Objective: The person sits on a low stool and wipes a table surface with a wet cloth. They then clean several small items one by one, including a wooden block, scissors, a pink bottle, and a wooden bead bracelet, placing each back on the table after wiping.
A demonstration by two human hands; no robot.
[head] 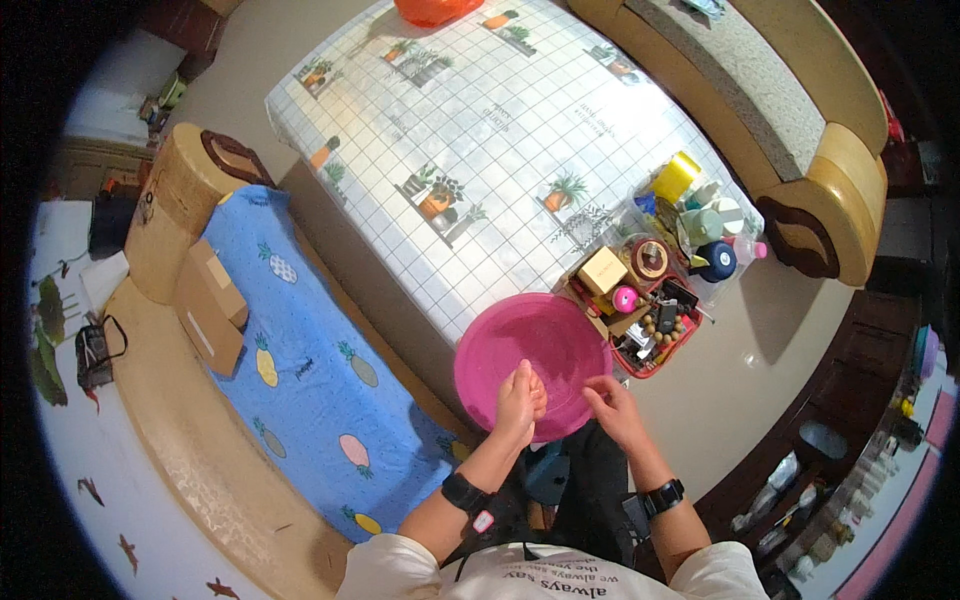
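A round pink plastic basin (491,330) sits at the near corner of the table, partly over its edge. My left hand (521,401) is curled into a fist above the basin's near side, thumb uppermost. Nothing shows sticking out of that fist; its inside is hidden. My right hand (611,409) is at the basin's right rim, fingers loosely bent and a little apart, with nothing visible in them. Inside, the basin looks smooth and pink; whether it holds water is hard to tell. Dark bands circle both wrists.
A checked tablecloth (480,202) covers the table. Right of the basin stand a red basket (645,371) of small items, a cardboard box (602,270), and several bottles and jars (705,225). A blue pineapple-print cloth (315,390) covers the left-hand bench, with cardboard (210,307) on it.
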